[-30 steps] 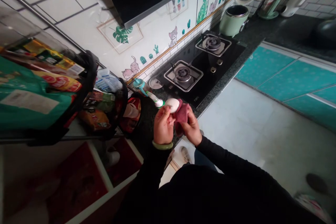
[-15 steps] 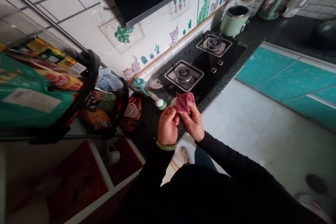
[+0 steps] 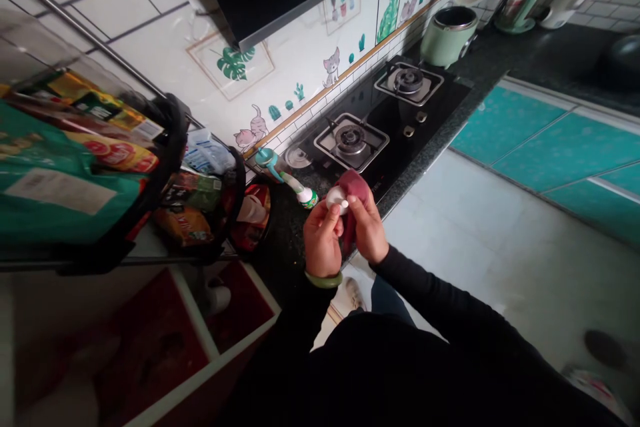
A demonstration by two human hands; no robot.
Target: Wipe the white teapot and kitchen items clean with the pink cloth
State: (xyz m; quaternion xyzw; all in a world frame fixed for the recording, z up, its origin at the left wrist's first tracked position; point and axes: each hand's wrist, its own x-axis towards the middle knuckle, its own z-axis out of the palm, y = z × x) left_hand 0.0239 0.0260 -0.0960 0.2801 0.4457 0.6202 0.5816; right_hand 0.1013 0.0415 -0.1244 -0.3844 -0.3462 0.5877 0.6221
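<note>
Over the counter's front edge, my left hand pinches a small white round piece with a short nub; its exact kind is unclear. A dark pink cloth is gripped in my right hand, draped behind the white piece and hanging below the fingers. My right fingertips meet the nub, close against my left thumb. Just left of the hands lies a white and green bottle on the counter, with a turquoise-handled item behind it.
A black gas stove with two burners stands beyond my hands. The green cooker pot is at its far end, lid up. Packed food fills a black-rimmed rack on the left. Below it sits an open drawer. Teal cabinets are at right.
The cloth, bunched over the white piece before, is pulled back to the right and hangs down. The white piece with its nub is now exposed. Both hands stay nearly in place.
</note>
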